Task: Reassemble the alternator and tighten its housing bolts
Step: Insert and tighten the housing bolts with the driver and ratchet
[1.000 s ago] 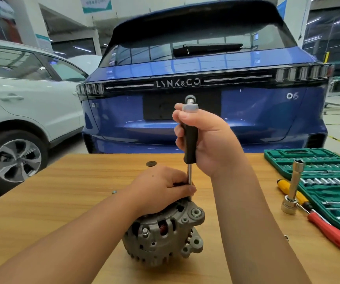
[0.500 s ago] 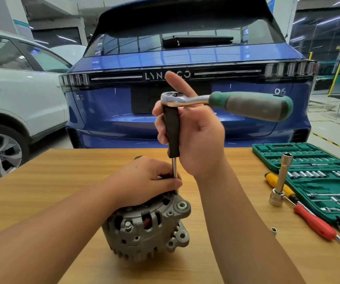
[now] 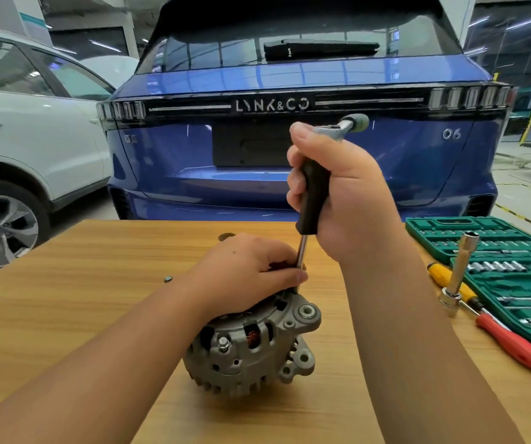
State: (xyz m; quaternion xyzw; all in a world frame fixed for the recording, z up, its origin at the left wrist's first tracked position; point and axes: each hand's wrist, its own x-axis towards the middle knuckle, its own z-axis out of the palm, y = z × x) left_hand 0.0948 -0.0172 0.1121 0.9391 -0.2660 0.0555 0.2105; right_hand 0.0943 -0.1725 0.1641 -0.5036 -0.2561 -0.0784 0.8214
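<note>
Right hand (image 3: 347,200) grip wrapped tight round black driver handle (image 3: 313,197), ratchet (image 3: 349,125) on top. Left hand (image 3: 251,270) grip curled, pinching steel shaft (image 3: 301,256) over ribbed grey cast alternator (image 3: 251,350), lower centre on wooden surface (image 3: 65,299).

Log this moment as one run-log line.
step: tightening housing bolt | right hand: grips driver handle, ratchet on top | left hand: steadies shaft on alternator | table
</note>
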